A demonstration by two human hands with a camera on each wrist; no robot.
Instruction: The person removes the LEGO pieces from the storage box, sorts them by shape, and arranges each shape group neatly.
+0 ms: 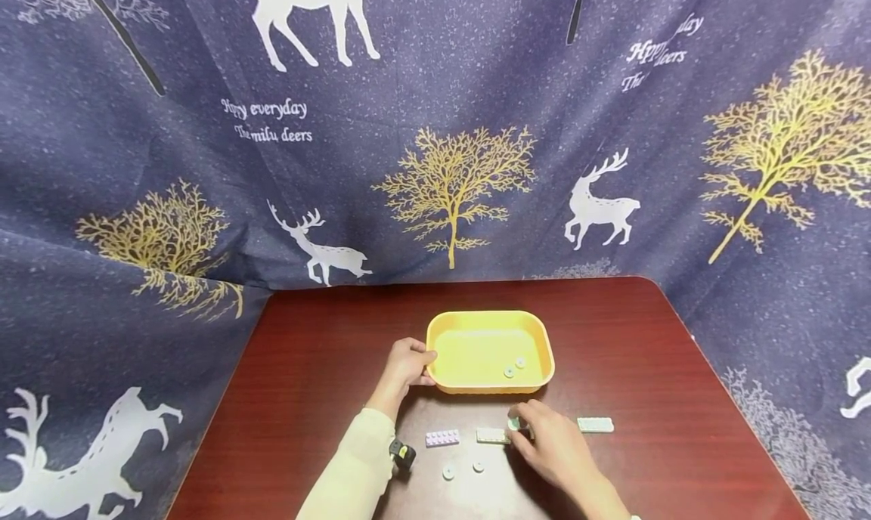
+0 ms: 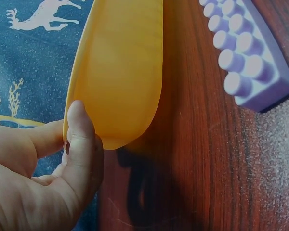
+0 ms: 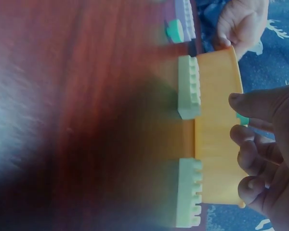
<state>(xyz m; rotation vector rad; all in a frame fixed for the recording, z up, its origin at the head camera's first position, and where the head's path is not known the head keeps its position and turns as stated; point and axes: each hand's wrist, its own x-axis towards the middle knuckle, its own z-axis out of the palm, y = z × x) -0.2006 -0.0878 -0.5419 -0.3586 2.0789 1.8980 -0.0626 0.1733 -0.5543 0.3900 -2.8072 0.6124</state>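
My left hand [image 1: 407,363] grips the left end of a yellow plastic tray [image 1: 490,388], thumb over the rim and fingers outside. My right hand [image 1: 554,443] is in front of the tray, above the table, pinching a small green wheel [image 3: 242,119] between thumb and fingers, which mostly hide it. Two small wheels [image 1: 509,371] lie inside the tray at its right. Two more wheels [image 1: 448,472] rest on the table nearer to me. A purple building block [image 1: 442,437], a light green block [image 1: 493,435] and another pale green block [image 1: 595,425] lie in a row before the tray.
The dark red wooden table [image 1: 327,331] reaches back to a blue curtain [image 1: 408,225] printed with deer and trees. A black device [image 1: 403,455] is strapped to the left wrist, close to the purple block.
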